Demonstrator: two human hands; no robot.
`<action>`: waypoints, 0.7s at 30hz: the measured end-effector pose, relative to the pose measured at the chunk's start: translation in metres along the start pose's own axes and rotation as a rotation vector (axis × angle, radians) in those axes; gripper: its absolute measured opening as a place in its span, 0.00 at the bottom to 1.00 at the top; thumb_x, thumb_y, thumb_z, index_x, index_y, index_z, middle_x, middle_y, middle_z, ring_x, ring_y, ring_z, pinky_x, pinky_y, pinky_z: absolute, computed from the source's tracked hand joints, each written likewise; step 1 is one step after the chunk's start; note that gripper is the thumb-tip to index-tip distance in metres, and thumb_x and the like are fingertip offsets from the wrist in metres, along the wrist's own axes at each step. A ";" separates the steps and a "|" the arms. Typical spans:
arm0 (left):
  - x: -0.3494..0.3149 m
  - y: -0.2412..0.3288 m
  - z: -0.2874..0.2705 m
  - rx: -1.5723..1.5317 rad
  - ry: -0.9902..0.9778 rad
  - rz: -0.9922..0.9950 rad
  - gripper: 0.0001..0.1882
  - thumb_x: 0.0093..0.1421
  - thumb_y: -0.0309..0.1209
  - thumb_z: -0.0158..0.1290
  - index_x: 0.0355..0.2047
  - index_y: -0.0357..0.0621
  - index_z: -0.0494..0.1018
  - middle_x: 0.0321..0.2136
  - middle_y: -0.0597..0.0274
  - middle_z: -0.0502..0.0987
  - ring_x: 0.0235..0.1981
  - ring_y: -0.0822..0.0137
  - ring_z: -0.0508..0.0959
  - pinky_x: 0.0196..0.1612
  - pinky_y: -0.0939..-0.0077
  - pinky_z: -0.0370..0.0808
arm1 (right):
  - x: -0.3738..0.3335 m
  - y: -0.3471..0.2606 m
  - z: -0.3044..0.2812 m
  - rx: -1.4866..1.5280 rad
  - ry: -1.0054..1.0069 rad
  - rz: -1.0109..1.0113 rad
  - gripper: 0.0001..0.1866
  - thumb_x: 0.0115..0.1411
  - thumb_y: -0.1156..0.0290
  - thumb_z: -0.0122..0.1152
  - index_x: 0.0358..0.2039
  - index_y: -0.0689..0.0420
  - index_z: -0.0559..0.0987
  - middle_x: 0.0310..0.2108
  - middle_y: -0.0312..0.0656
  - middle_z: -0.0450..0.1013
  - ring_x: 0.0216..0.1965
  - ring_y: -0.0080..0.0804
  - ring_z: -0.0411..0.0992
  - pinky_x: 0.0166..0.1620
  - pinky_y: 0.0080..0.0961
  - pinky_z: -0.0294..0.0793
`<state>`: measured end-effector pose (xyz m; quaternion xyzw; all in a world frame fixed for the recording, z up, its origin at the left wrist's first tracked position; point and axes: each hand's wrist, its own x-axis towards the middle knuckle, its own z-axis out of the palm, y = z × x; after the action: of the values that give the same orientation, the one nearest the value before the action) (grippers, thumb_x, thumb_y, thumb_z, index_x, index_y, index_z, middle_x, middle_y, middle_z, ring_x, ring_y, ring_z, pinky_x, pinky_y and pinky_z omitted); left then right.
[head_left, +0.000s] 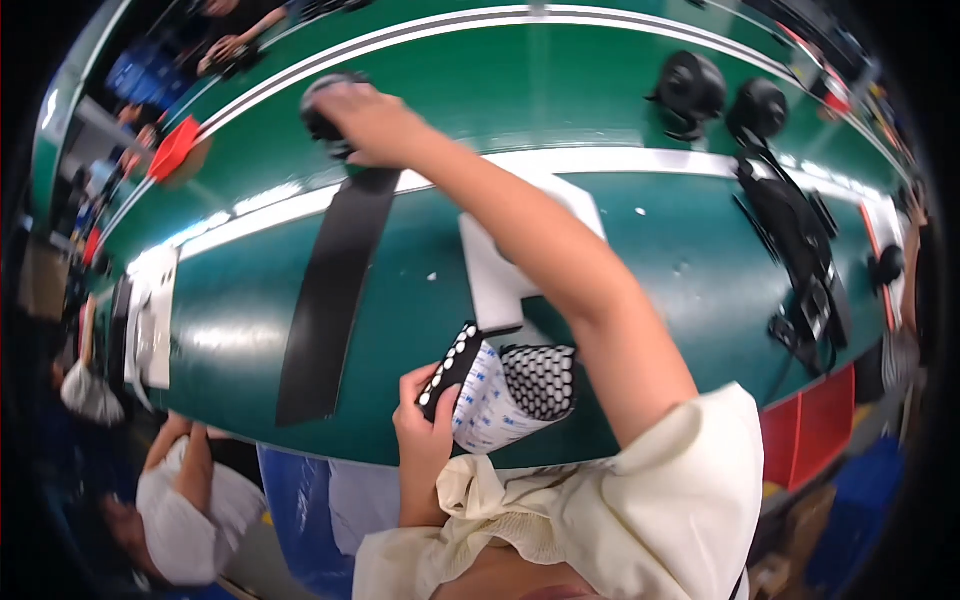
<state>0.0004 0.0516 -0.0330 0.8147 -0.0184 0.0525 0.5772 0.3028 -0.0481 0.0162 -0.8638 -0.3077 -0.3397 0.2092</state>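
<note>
In my left hand, just above the near table edge, is a curled sheet of adhesive pads. It has a white backing printed in blue, black parts with rows of white dots, and a black strip along one side; fingers and thumb pinch that strip. My right hand is stretched far to the upper left, over a black round part on the green belt. It touches or covers that part; its fingers are smeared by motion, so I cannot tell whether they grip.
A long black flat strip lies left on the green table. A white plate-like piece sits partly under my right forearm. More black round parts stand on the belt. Black strapped gear and a red bin are right. Other people work around.
</note>
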 end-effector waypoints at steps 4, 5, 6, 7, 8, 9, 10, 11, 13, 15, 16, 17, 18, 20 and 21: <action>0.000 -0.001 -0.006 0.043 -0.069 0.017 0.15 0.49 0.21 0.51 0.38 0.33 0.65 0.31 0.52 0.73 0.32 0.66 0.74 0.37 0.77 0.69 | 0.055 -0.010 0.036 -0.582 -0.303 -0.199 0.30 0.55 0.60 0.44 0.57 0.28 0.48 0.60 0.37 0.45 0.60 0.41 0.45 0.54 0.54 0.46; -0.002 -0.001 -0.006 0.039 -0.100 0.002 0.15 0.49 0.21 0.50 0.39 0.32 0.64 0.31 0.52 0.73 0.33 0.66 0.74 0.38 0.77 0.69 | 0.062 -0.010 0.035 -0.652 -0.465 -0.180 0.27 0.56 0.58 0.41 0.56 0.25 0.49 0.61 0.36 0.42 0.61 0.40 0.42 0.56 0.57 0.39; -0.003 -0.002 -0.004 0.000 -0.121 -0.016 0.15 0.49 0.20 0.51 0.39 0.32 0.64 0.31 0.52 0.73 0.33 0.67 0.73 0.38 0.78 0.69 | 0.070 -0.004 0.040 -0.697 -0.506 -0.116 0.26 0.56 0.56 0.40 0.55 0.23 0.51 0.61 0.35 0.43 0.61 0.39 0.42 0.54 0.60 0.37; -0.003 -0.002 -0.002 -0.014 -0.137 -0.024 0.16 0.49 0.21 0.51 0.39 0.33 0.64 0.32 0.52 0.73 0.34 0.67 0.73 0.38 0.77 0.69 | 0.072 0.004 0.041 -0.799 -0.578 -0.037 0.25 0.56 0.54 0.39 0.55 0.20 0.51 0.61 0.33 0.44 0.61 0.39 0.41 0.53 0.63 0.36; -0.005 -0.008 -0.003 0.008 -0.137 -0.013 0.15 0.50 0.21 0.51 0.39 0.33 0.64 0.32 0.51 0.73 0.33 0.65 0.74 0.38 0.77 0.69 | 0.073 0.012 0.048 -0.793 -0.640 0.048 0.24 0.56 0.54 0.38 0.54 0.20 0.52 0.59 0.32 0.48 0.59 0.41 0.46 0.52 0.64 0.36; -0.005 -0.010 -0.008 0.044 -0.133 0.000 0.15 0.50 0.22 0.51 0.39 0.34 0.64 0.32 0.50 0.73 0.33 0.63 0.74 0.38 0.76 0.69 | 0.071 0.003 0.039 -0.736 -0.655 0.099 0.23 0.56 0.55 0.38 0.53 0.21 0.54 0.56 0.32 0.52 0.56 0.49 0.51 0.50 0.66 0.41; -0.006 -0.008 -0.004 0.010 -0.162 0.001 0.16 0.50 0.22 0.52 0.39 0.34 0.64 0.32 0.50 0.73 0.33 0.63 0.74 0.37 0.76 0.69 | 0.060 0.025 0.050 -0.718 -0.512 0.117 0.22 0.56 0.57 0.40 0.53 0.23 0.56 0.54 0.35 0.51 0.52 0.59 0.54 0.46 0.67 0.47; -0.006 -0.007 -0.005 -0.015 -0.165 -0.016 0.16 0.50 0.23 0.52 0.39 0.34 0.64 0.32 0.49 0.73 0.32 0.62 0.74 0.37 0.76 0.69 | 0.058 0.024 0.057 -0.779 -0.481 0.111 0.22 0.56 0.60 0.40 0.52 0.25 0.57 0.55 0.40 0.48 0.49 0.67 0.53 0.42 0.66 0.54; -0.007 -0.007 -0.007 0.013 -0.148 0.014 0.15 0.50 0.24 0.52 0.39 0.35 0.65 0.31 0.49 0.73 0.32 0.60 0.75 0.36 0.74 0.70 | 0.059 0.025 0.067 -0.866 -0.348 0.054 0.21 0.55 0.64 0.43 0.50 0.32 0.57 0.50 0.46 0.51 0.42 0.64 0.59 0.37 0.61 0.60; -0.005 -0.012 -0.009 0.021 -0.138 0.030 0.15 0.50 0.25 0.52 0.39 0.36 0.65 0.31 0.48 0.73 0.32 0.57 0.75 0.36 0.73 0.70 | 0.062 0.030 0.073 -0.817 -0.276 0.036 0.18 0.53 0.66 0.45 0.46 0.41 0.60 0.47 0.44 0.55 0.41 0.57 0.63 0.38 0.56 0.61; -0.005 -0.014 -0.013 0.008 -0.136 0.020 0.15 0.50 0.25 0.52 0.39 0.36 0.65 0.31 0.48 0.73 0.33 0.57 0.75 0.36 0.73 0.70 | 0.062 0.018 0.068 -0.840 -0.253 0.071 0.18 0.52 0.66 0.47 0.45 0.45 0.61 0.47 0.44 0.56 0.40 0.52 0.65 0.40 0.56 0.60; -0.003 -0.014 -0.012 -0.013 -0.141 0.017 0.15 0.50 0.25 0.52 0.39 0.36 0.65 0.31 0.48 0.73 0.33 0.56 0.75 0.36 0.72 0.70 | 0.057 0.023 0.062 -0.852 -0.214 0.085 0.19 0.51 0.67 0.49 0.45 0.46 0.61 0.45 0.44 0.59 0.39 0.49 0.66 0.42 0.55 0.58; -0.001 -0.014 -0.011 0.009 -0.131 0.044 0.15 0.50 0.26 0.52 0.39 0.37 0.65 0.32 0.48 0.72 0.33 0.54 0.74 0.35 0.71 0.70 | 0.053 0.030 0.061 -0.919 -0.146 0.081 0.20 0.50 0.69 0.49 0.45 0.47 0.61 0.44 0.43 0.61 0.39 0.46 0.66 0.43 0.54 0.58; 0.005 -0.013 -0.005 0.011 -0.200 0.026 0.15 0.51 0.27 0.52 0.39 0.38 0.64 0.32 0.47 0.72 0.33 0.51 0.74 0.35 0.69 0.70 | 0.035 0.063 0.038 -0.797 -0.175 0.091 0.27 0.45 0.71 0.55 0.48 0.55 0.60 0.44 0.44 0.63 0.43 0.37 0.65 0.47 0.49 0.56; 0.009 -0.015 -0.003 0.008 -0.191 0.101 0.15 0.51 0.28 0.52 0.39 0.39 0.63 0.32 0.47 0.72 0.33 0.51 0.73 0.34 0.67 0.70 | 0.030 0.063 0.014 -0.735 -0.281 0.118 0.37 0.37 0.69 0.62 0.50 0.57 0.59 0.44 0.45 0.63 0.44 0.40 0.64 0.48 0.46 0.55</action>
<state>0.0103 0.0595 -0.0452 0.8164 -0.1144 0.0038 0.5660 0.3687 -0.0739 0.0180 -0.9355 -0.1410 -0.2929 -0.1387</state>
